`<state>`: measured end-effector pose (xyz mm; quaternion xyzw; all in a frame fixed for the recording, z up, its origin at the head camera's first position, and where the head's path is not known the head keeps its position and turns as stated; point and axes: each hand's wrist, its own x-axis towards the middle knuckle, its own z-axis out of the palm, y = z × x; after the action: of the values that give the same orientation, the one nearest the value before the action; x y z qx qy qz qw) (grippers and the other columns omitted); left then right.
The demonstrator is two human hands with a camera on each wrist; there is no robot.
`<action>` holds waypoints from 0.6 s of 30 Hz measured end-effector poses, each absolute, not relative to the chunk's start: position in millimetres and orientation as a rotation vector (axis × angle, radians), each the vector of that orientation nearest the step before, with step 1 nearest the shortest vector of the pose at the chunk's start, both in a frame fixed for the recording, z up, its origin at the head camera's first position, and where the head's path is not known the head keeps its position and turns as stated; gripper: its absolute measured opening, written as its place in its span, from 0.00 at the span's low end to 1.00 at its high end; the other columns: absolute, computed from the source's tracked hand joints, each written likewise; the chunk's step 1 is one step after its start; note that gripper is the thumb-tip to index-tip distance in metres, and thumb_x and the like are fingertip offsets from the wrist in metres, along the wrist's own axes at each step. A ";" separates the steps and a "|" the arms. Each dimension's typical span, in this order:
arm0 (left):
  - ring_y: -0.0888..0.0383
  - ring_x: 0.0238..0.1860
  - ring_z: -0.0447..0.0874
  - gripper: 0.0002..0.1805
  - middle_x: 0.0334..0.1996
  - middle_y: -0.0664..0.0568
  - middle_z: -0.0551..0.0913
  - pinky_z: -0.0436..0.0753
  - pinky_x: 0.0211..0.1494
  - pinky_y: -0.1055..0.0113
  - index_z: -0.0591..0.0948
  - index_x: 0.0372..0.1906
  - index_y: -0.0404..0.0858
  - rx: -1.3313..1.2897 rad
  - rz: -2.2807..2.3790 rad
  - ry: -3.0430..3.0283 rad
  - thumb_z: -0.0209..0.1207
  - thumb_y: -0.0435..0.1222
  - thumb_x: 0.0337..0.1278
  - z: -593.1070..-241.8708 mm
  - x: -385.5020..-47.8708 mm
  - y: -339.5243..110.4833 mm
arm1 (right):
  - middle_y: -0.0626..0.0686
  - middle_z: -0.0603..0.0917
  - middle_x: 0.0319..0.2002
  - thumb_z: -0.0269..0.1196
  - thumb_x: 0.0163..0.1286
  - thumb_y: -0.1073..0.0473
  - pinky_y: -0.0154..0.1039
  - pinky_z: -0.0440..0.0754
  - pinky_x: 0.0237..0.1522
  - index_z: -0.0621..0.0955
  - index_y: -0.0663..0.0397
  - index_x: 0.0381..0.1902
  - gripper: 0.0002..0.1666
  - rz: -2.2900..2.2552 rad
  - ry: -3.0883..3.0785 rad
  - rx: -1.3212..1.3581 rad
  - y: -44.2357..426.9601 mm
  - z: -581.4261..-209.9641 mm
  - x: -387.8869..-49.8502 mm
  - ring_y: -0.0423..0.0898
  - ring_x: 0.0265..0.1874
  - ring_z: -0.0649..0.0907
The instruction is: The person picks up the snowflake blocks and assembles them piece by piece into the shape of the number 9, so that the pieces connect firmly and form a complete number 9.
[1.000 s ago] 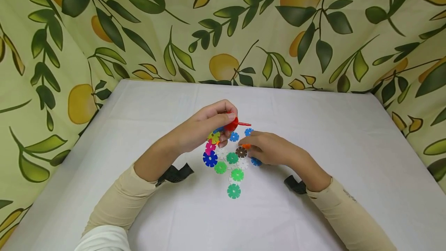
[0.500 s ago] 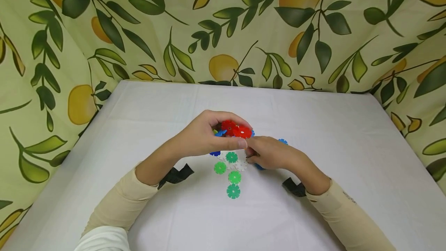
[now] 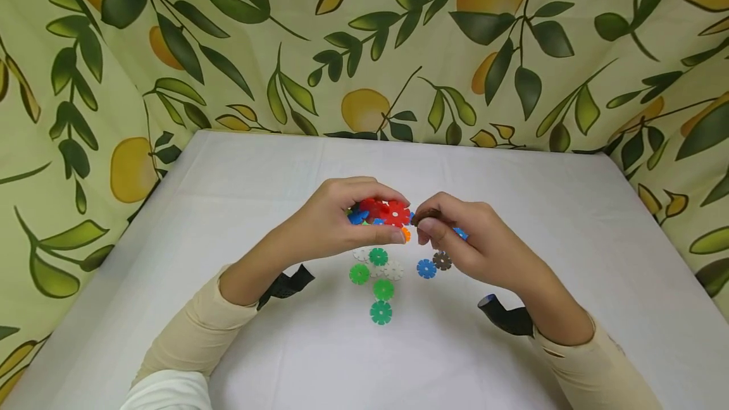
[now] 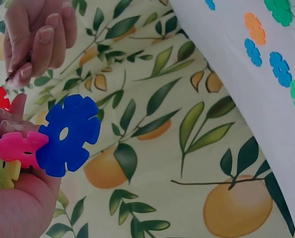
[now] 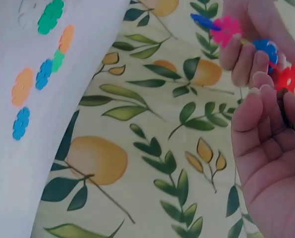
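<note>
Curled around a chain of joined notched discs, the left hand holds it above the table; two red discs show between thumb and fingers. In the left wrist view a dark blue disc, a pink disc and a yellow-green disc hang from that chain by the palm. The right hand pinches a brown disc between thumb and fingers, just right of the red end. Whether the brown disc touches the red one is unclear.
Loose discs lie on the white table below the hands: several green ones, white ones, a blue disc and another brown disc. Black straps hang at both wrists. A leaf-patterned cloth stands behind the table.
The left hand turned and lowered slightly, bringing the red discs flat toward the camera. The right hand picked up a brown disc from the pile and raised it beside the red end.
</note>
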<state>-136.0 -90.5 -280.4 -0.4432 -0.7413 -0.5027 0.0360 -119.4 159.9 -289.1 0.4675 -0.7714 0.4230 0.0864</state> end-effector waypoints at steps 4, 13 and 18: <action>0.61 0.38 0.81 0.21 0.39 0.59 0.84 0.84 0.38 0.67 0.85 0.51 0.37 -1.368 -1.492 -2.279 0.75 0.37 0.51 -281.5 -134.5 -88.7 | 0.47 0.81 0.31 0.60 0.64 0.81 0.29 0.79 0.23 0.78 0.57 0.46 0.18 1.278 -2.261 1.410 156.1 -289.1 -113.6 0.37 0.22 0.79; 0.64 0.37 0.80 0.21 0.38 0.58 0.84 0.83 0.35 0.69 0.85 0.51 0.38 -1.378 -1.435 -2.287 0.75 0.38 0.52 -281.1 -133.0 -88.7 | 0.44 0.79 0.27 0.61 0.65 0.77 0.25 0.75 0.24 0.79 0.57 0.43 0.13 1.099 -2.278 1.370 153.9 -287.6 -110.6 0.35 0.21 0.76; 0.68 0.35 0.78 0.21 0.37 0.58 0.83 0.82 0.34 0.71 0.86 0.51 0.37 -1.391 -1.358 -2.296 0.75 0.39 0.52 -280.8 -129.7 -87.9 | 0.43 0.79 0.25 0.64 0.61 0.78 0.23 0.74 0.23 0.79 0.59 0.41 0.14 0.949 -2.308 1.313 151.7 -286.4 -106.1 0.33 0.21 0.75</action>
<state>-129.7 -87.9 -280.8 -0.4614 -0.7616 -0.4502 0.0665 -106.1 151.7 -286.4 0.4595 -0.8080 0.3321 0.1604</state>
